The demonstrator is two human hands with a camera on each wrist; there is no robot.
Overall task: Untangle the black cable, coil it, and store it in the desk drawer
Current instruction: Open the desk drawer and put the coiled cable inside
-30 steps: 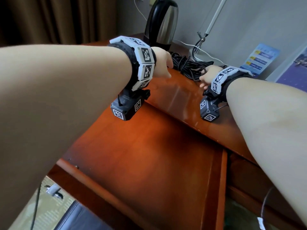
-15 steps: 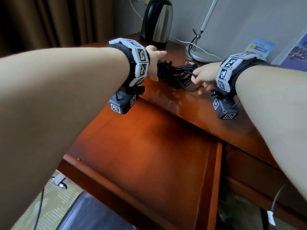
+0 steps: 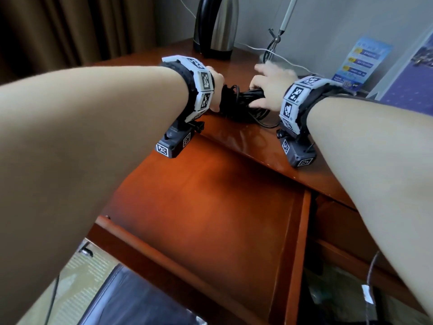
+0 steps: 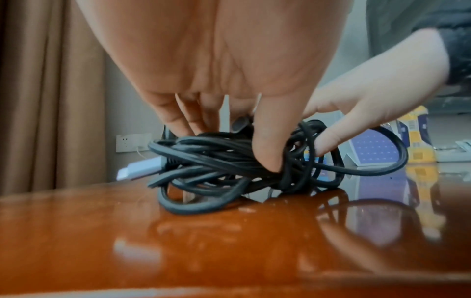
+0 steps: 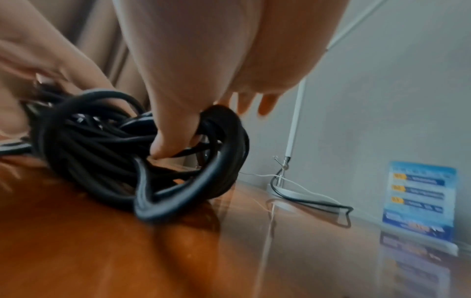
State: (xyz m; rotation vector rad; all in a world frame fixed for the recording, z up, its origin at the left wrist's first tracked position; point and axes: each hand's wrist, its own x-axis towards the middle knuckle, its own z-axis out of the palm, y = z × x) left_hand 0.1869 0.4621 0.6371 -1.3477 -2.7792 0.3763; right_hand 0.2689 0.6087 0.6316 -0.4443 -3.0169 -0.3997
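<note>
The black cable (image 3: 243, 102) lies as a tangled bundle on the desk top, close to its front edge. My left hand (image 3: 216, 90) grips the bundle's left end, with fingers over the top and thumb pressed into the strands (image 4: 267, 161). A silver plug (image 4: 142, 169) sticks out on the left. My right hand (image 3: 264, 90) holds the right end, and its thumb (image 5: 168, 145) pinches strands inside the loops (image 5: 102, 141) while its outer fingers spread. Below the hands, the desk drawer (image 3: 210, 207) stands pulled open with a bare wooden bottom.
A steel and black kettle (image 3: 215, 26) stands at the desk's back. A white lamp base with its own cords (image 5: 288, 193) sits behind the right hand. A blue leaflet (image 3: 360, 62) leans on the wall. A dark chair seat (image 3: 131, 301) is below the drawer.
Both hands have drawn the cable bundle from near the lamp toward the desk's front edge. The right hand's outer fingers have spread out.
</note>
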